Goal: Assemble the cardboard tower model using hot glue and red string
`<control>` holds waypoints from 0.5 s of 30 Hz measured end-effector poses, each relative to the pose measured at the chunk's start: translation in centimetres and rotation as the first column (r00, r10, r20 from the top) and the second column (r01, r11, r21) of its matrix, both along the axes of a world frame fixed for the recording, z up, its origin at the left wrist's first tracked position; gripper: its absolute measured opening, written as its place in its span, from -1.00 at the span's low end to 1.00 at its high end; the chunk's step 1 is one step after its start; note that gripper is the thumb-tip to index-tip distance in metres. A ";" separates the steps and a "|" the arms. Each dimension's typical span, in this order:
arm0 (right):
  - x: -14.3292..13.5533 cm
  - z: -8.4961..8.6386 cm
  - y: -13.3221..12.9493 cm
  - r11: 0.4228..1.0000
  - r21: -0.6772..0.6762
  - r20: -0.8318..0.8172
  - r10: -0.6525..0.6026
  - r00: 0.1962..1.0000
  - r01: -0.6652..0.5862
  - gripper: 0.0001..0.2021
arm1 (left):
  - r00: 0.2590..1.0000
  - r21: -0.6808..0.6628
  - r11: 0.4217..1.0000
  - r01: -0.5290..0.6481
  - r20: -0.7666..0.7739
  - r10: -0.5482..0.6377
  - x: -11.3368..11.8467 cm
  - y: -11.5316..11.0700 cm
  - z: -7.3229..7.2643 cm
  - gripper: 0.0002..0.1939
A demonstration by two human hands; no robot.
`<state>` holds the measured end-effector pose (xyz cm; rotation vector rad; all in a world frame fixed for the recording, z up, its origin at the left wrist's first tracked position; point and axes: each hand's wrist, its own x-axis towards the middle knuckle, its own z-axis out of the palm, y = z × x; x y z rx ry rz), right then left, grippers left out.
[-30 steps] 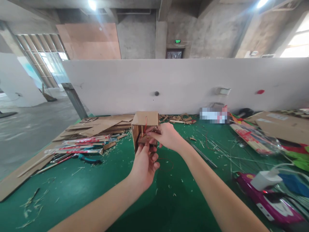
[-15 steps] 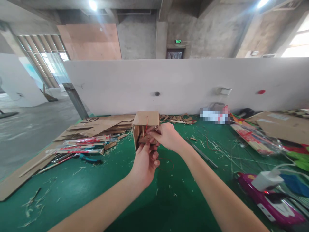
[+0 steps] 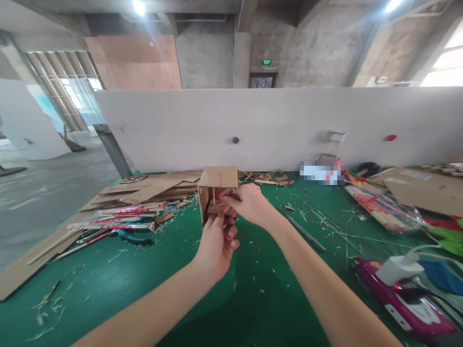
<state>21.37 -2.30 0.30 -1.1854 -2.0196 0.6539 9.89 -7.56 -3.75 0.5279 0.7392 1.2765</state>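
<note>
A small cardboard box (image 3: pixel 218 176) with an open front stands at the middle of the green table (image 3: pixel 137 279). Inside it are a thin wooden stick and a red wire (image 3: pixel 219 185) that comes from its top. My left hand (image 3: pixel 218 243) is closed at the lower front of the box, thumb against a small cardboard piece (image 3: pixel 214 208). From the right, my right hand (image 3: pixel 248 201) reaches into the opening, its fingers pinched together. What the right fingertips hold is too small to make out. A thin wire loop (image 3: pixel 253 246) hangs beside my left hand.
Cardboard sheets (image 3: pixel 155 187), packaged sticks (image 3: pixel 123 225) and blue-handled pliers (image 3: pixel 133 238) lie left. Cardboard scraps (image 3: pixel 278 178) lie behind. To the right are a metal strip (image 3: pixel 306 231), thin sticks, a packet (image 3: pixel 383 207) and a purple power strip (image 3: pixel 412 301) with plugs.
</note>
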 end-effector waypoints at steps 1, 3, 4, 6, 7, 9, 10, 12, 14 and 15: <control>0.0 0.0 0.0 1.000 0.007 0.007 -0.003 1.000 0.003 -0.77 | 1.000 0.001 1.000 0.002 0.002 -0.002 0.0 0.0 0.0 -0.93; 0.0 0.1 0.0 1.000 0.016 0.010 -0.009 1.000 0.009 -0.77 | 1.000 -0.002 1.000 0.007 0.009 -0.007 0.0 0.0 -0.1 -0.93; 0.0 0.1 0.0 1.000 0.018 0.007 -0.010 1.000 0.010 -0.76 | 1.000 -0.004 1.000 0.010 0.011 -0.010 0.0 0.0 -0.1 -0.93; -0.1 0.1 0.0 1.000 0.027 0.008 -0.013 1.000 0.013 -0.76 | 1.000 -0.004 1.000 0.015 0.013 -0.015 0.0 0.0 -0.1 -0.94; -0.1 0.1 0.0 0.999 0.035 0.012 -0.015 1.000 0.015 -0.76 | 1.000 -0.002 1.000 0.015 0.011 -0.015 0.0 0.0 -0.1 -0.94; -0.2 0.1 0.0 0.999 0.048 0.019 -0.021 1.000 0.020 -0.76 | 1.000 -0.002 1.000 0.012 0.004 -0.012 -0.1 -0.1 -0.1 -0.95; -0.3 0.1 0.0 0.998 0.051 0.018 -0.023 1.000 0.022 -0.77 | 1.000 -0.004 1.000 0.010 0.001 -0.010 -0.1 -0.1 -0.1 -0.95; -0.3 0.0 0.1 0.999 0.051 0.007 -0.017 1.000 0.017 -0.77 | 1.000 -0.011 1.000 0.007 -0.003 -0.007 -0.1 -0.1 -0.1 -0.95; -0.4 -0.2 0.1 0.998 0.068 0.001 -0.004 1.000 0.004 -0.77 | 1.000 -0.016 1.000 0.005 -0.004 -0.006 -0.1 -0.1 0.0 -0.96; -0.4 -0.2 0.1 0.997 0.081 0.000 0.000 1.000 0.000 -0.78 | 1.000 -0.017 1.000 0.004 -0.005 -0.004 -0.1 0.0 0.0 -0.96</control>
